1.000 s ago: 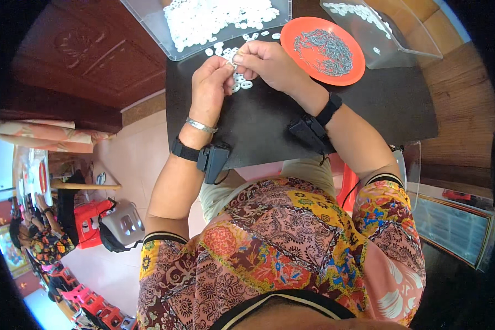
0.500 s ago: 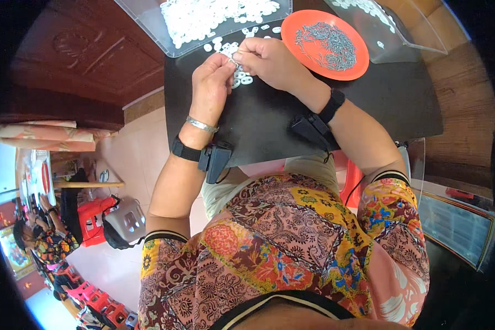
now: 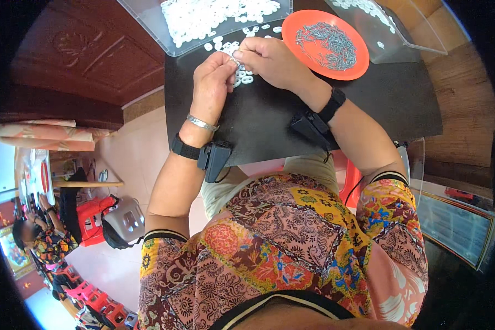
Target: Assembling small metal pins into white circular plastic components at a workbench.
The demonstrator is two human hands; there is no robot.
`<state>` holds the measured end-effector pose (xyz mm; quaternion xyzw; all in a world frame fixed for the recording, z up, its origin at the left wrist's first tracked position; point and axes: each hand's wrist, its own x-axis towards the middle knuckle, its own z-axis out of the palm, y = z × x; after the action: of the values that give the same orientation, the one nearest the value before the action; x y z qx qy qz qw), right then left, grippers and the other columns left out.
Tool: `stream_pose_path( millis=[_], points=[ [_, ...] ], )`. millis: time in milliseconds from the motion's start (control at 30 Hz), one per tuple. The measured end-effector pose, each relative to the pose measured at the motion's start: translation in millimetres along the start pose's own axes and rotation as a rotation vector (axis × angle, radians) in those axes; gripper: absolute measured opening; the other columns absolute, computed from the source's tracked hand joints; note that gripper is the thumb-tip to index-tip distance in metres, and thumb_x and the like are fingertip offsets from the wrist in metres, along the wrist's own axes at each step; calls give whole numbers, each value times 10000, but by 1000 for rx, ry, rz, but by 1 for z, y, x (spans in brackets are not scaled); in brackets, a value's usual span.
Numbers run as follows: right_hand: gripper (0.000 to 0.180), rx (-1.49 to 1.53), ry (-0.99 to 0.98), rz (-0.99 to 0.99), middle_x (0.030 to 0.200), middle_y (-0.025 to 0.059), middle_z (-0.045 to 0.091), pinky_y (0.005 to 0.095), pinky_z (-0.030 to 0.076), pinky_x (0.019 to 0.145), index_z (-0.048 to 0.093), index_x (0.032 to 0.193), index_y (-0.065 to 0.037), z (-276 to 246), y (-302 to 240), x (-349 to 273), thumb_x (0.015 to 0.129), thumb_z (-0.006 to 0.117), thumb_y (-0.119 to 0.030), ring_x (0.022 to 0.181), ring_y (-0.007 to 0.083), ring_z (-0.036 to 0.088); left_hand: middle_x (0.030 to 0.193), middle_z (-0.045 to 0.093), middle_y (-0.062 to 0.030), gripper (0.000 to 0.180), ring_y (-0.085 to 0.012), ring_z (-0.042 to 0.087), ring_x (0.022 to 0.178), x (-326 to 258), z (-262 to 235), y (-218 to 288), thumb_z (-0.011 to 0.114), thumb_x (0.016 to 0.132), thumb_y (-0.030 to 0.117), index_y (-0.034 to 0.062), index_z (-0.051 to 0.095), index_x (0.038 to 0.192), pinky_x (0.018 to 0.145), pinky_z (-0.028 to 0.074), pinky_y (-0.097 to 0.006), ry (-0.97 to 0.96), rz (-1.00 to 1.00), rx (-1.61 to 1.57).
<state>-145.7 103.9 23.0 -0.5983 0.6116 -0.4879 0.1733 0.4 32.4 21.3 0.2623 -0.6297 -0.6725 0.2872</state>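
Over the dark table (image 3: pixel 253 126), my left hand (image 3: pixel 213 76) and my right hand (image 3: pixel 263 59) meet fingertip to fingertip. My left fingers pinch a small white plastic piece (image 3: pixel 234 62), mostly covered by the fingertips. The right thumb and forefinger are pressed together against it; whatever they hold is too small to make out. Around and below my fingers lie several loose white oval pieces with holes (image 3: pixel 247 80). To the right of my right hand sits a red-orange plate (image 3: pixel 362 69) bearing a heap of small grey metal screws or pins (image 3: pixel 335 47).
A clear plastic bin (image 3: pixel 173 50) full of white pieces stands at the far left of the table. Another clear container (image 3: pixel 404 47) with white pieces is at the far right. Off to the left, another person (image 3: pixel 47 236) works at a table, near stacked stools (image 3: pixel 99 300).
Both hands keep the same place and pinch; only very slight finger movement shows. The plate and the loose pieces have not visibly moved.
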Motion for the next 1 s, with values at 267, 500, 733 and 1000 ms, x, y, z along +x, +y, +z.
stream_pose_path(
  millis=[267, 500, 733, 1000],
  points=[
    [259, 68, -36, 59, 604, 35, 529, 267, 397, 525, 583, 736, -27, -1, 7, 2, 864, 579, -253, 548, 107, 483, 613, 491, 29, 127, -50, 414, 522, -1, 1, 3, 529, 865, 118, 55, 558, 758, 475, 330, -190, -7, 0, 18],
    [214, 420, -120, 192, 678, -29, 551, 200, 404, 566, 603, 783, -51, -8, 2, 4, 876, 607, -244, 623, 50, 500, 615, 495, 25, 126, -53, 424, 520, 2, -3, -1, 528, 871, 123, 51, 558, 771, 471, 335, -195, -16, 20, -2],
    [192, 449, -69, 221, 753, -15, 595, 197, 441, 630, 630, 867, -38, -9, 2, 3, 883, 599, -227, 683, 49, 527, 619, 496, 22, 132, -56, 411, 516, 1, -2, 2, 508, 888, 133, 77, 531, 770, 483, 331, -188, -8, 0, 12],
    [184, 449, -103, 186, 757, -21, 596, 198, 434, 625, 625, 867, -39, -2, 7, 2, 894, 580, -215, 676, 50, 521, 613, 497, 19, 136, -59, 419, 510, 1, -1, 2, 506, 885, 128, 79, 535, 762, 480, 331, -188, 4, -2, 8]
  ],
)
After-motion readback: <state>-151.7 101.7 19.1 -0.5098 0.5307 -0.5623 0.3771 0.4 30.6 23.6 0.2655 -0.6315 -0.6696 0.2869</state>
